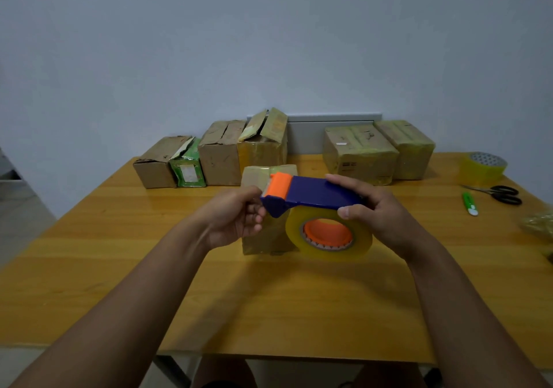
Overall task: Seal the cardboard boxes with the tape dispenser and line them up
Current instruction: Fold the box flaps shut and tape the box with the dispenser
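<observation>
My right hand (374, 208) gripping the blue tape dispenser (311, 196), my left hand (236, 217) pinching its orange end, box labels unreadable

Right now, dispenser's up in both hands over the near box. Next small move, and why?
Probably pull the tape end free and bring it down onto the box. The right hand grips the tape dispenser by its blue body, the left hand has its fingers at the orange cutter end, and the dispenser is not yet on the box.
</observation>
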Motion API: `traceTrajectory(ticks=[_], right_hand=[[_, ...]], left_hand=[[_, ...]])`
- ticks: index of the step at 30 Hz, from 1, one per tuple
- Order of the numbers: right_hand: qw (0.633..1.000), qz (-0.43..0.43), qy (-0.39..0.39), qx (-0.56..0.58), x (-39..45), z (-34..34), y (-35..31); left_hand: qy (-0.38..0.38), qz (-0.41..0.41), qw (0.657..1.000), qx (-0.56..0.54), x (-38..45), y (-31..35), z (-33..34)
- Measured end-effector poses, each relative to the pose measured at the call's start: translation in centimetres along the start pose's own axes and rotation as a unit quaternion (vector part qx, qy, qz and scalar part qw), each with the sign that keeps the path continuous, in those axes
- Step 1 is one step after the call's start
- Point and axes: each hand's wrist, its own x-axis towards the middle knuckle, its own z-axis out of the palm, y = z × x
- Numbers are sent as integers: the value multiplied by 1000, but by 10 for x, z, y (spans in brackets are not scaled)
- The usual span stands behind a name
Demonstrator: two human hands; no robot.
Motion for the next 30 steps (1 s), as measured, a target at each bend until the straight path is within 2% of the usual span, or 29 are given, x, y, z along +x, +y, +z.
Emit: traceTrajectory(ticks=[3, 6, 9, 16, 19, 23, 26, 30], right_hand=[[998, -7, 6, -60, -2, 0, 4], [997, -29, 35, -65, -2, 2, 7], [995, -62, 66, -53, -3, 4, 8], [992, -99, 70, -35, -9, -9, 10], [992, -101, 64, -41, -7, -17, 8], [990, -104, 75, -49, -4, -29, 9], [991, -99, 80, -40, 1, -35, 12], [992, -97, 86, -6, 14, -28, 19]], left_hand=[[1, 0, 1000, 2, 1, -1, 3], [9, 7, 1000, 20, 3, -3, 3], [24, 26, 996, 83, 3, -2, 1], [56, 76, 971, 221, -2, 19, -6], [98, 98, 956, 259, -1, 27, -13], [172, 128, 935, 284, 0, 31, -28], [188, 132, 924, 306, 4, 23, -32], [195, 148, 929, 279, 6, 23, -38]])
